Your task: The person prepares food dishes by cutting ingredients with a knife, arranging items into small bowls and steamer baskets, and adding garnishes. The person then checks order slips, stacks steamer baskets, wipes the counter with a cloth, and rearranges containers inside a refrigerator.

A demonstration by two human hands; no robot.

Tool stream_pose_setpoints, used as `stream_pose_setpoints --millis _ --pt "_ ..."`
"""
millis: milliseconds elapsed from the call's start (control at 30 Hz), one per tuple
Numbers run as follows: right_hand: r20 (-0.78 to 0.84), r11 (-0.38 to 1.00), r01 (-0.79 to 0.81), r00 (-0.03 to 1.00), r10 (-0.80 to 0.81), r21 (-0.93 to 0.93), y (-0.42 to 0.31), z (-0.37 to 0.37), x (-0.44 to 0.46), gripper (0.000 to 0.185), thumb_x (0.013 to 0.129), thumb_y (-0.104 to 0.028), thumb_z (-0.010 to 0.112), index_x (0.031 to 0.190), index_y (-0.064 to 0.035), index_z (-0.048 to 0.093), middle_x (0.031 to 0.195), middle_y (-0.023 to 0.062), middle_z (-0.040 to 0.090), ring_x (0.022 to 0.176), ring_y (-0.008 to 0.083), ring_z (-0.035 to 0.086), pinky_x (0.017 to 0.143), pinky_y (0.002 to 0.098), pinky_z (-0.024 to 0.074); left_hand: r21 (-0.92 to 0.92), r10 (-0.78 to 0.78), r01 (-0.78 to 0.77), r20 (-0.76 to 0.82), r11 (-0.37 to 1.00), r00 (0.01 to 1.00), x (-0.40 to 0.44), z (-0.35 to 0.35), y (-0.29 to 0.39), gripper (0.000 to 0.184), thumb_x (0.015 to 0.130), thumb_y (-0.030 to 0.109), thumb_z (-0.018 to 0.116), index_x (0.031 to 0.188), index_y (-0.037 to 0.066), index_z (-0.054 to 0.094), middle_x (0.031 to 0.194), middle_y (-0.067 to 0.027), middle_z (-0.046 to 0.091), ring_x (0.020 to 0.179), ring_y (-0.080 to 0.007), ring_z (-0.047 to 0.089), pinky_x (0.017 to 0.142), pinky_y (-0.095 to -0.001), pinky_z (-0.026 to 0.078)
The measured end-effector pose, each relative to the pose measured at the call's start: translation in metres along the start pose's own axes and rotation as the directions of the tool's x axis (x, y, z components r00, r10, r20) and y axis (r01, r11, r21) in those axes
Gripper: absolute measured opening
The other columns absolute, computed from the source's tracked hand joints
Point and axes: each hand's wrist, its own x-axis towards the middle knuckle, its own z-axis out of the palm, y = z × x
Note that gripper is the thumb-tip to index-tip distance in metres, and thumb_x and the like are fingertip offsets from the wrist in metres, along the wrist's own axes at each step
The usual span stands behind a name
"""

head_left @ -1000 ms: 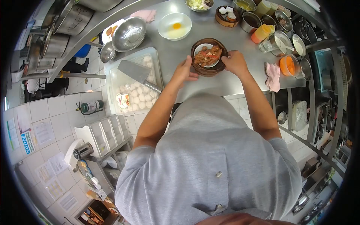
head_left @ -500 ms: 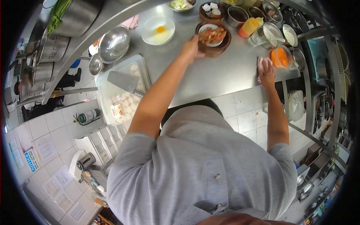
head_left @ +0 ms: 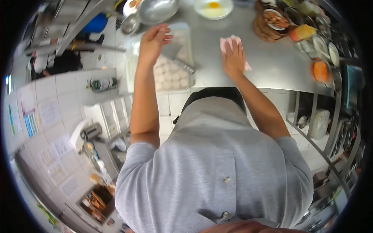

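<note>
My left hand is in the air over the left part of a lidded plastic tray, fingers loosely extended, with nothing in it. Round whitish balls show inside the tray. A wide flat metal blade with a handle rests on top. My right hand lies flat on a pink cloth, pressing it to the steel table. Parts of the cloth stick out past the fingers and beside the palm.
A white bowl with a raw egg and steel bowls stand at the back. A brown bowl with food strips, a squeeze bottle and an orange-filled container are on the right. A person in dark clothes is beyond, at left.
My left hand has let go of the brown bowl and moved left over the tray. My right hand has slid the cloth left along the table. The view has shifted.
</note>
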Motion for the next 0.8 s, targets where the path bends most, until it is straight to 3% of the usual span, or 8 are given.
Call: stream_pose_setpoints --millis 167,233,267,333,433,533,667,800 --pt "0.261 0.941 0.279 0.910 -0.324 0.193 -0.073 0.004 -0.062 0.049 0.106 -0.024 0.063 0.153 -0.0096 0.060 0.162 0.0172 0.051 0.155 0.0419 0.041 0.124 0.0549 0.0362 0.017 -0.090 0.106 -0.411 0.994 0.907 -0.109 -0.172 -0.032 0.039 0.112 0.024 0.066 0.139 -0.004 0.069 0.122 -0.0172 0.076 0.103 -0.0266 0.078 0.089 -0.0379 0.064" --pt "0.435 0.809 0.418 0.690 -0.578 0.412 -0.039 -0.031 -0.089 0.042 0.103 -0.011 0.067 0.145 -0.0091 0.069 0.162 0.0174 0.055 0.156 0.0374 0.047 0.126 0.0546 0.0386 0.001 -0.134 0.155 -0.492 0.988 0.860 -0.148 -0.226 -0.057 0.039 0.112 0.024 0.066 0.139 -0.003 0.069 0.122 -0.0169 0.076 0.102 -0.0262 0.078 0.088 -0.0374 0.064" --pt "0.180 0.635 0.472 0.698 -0.693 0.611 0.000 -0.021 -0.084 0.041 0.101 -0.005 0.066 0.141 -0.0104 0.072 0.156 0.0163 0.061 0.149 0.0358 0.055 0.124 0.0508 0.0439 -0.017 -0.187 0.213 -0.552 0.977 0.813 -0.165 -0.245 -0.072 0.038 0.111 0.025 0.067 0.138 -0.003 0.070 0.121 -0.0166 0.076 0.102 -0.0257 0.078 0.087 -0.0369 0.064" --pt "0.259 0.784 0.193 0.874 -0.410 0.591 0.018 -0.050 -0.055 0.038 0.105 -0.013 0.064 0.142 -0.0120 0.072 0.145 0.0158 0.067 0.137 0.0366 0.062 0.114 0.0461 0.0502 -0.059 -0.236 0.244 -0.543 0.968 0.806 -0.193 -0.264 -0.100 0.037 0.111 0.024 0.067 0.135 -0.004 0.070 0.119 -0.0150 0.076 0.098 -0.0239 0.077 0.084 -0.0352 0.063" --pt "0.219 0.926 0.260 0.954 -0.203 -0.273 0.058 -0.053 -0.020 0.037 0.105 -0.020 0.066 0.140 -0.0116 0.073 0.140 0.0210 0.067 0.130 0.0414 0.063 0.110 0.0494 0.0524 -0.042 -0.267 0.283 -0.486 0.958 0.832 -0.197 -0.268 -0.126 0.035 0.109 0.024 0.068 0.130 -0.004 0.072 0.115 -0.0120 0.077 0.094 -0.0206 0.075 0.080 -0.0324 0.060" --pt "0.151 0.978 0.178 0.975 -0.160 -0.110 -0.035 -0.046 0.015 0.043 0.102 -0.027 0.069 0.142 -0.0112 0.071 0.144 0.0214 0.065 0.131 0.0431 0.063 0.111 0.0517 0.0523 0.050 -0.198 0.243 -0.436 0.969 0.878 -0.174 -0.251 -0.148 0.038 0.104 0.027 0.073 0.125 -0.004 0.075 0.105 -0.0115 0.079 0.089 -0.0205 0.074 0.079 -0.0338 0.059" --pt "0.316 0.972 0.159 0.926 -0.207 0.172 -0.184 -0.012 -0.008 0.058 0.100 -0.036 0.074 0.150 -0.0093 0.063 0.135 0.0196 0.064 0.126 0.0421 0.064 0.104 0.0541 0.0545 0.482 0.100 0.079 -0.334 0.873 0.937 -0.136 -0.238 -0.189 0.043 0.101 0.032 0.072 0.124 -0.004 0.075 0.102 -0.0238 0.079 0.094 -0.0400 0.076 0.088 -0.0451 0.060" --pt "0.361 0.980 0.173 0.924 -0.127 -0.098 -0.211 0.026 -0.027 0.061 0.099 -0.019 0.067 0.157 -0.0050 0.053 0.126 0.0213 0.062 0.119 0.0406 0.065 0.100 0.0533 0.0549 0.692 0.130 0.131 -0.312 0.710 0.941 -0.113 -0.206 -0.200 0.040 0.101 0.027 0.062 0.120 -0.006 0.076 0.110 -0.0301 0.078 0.102 -0.0485 0.075 0.090 -0.0487 0.060"
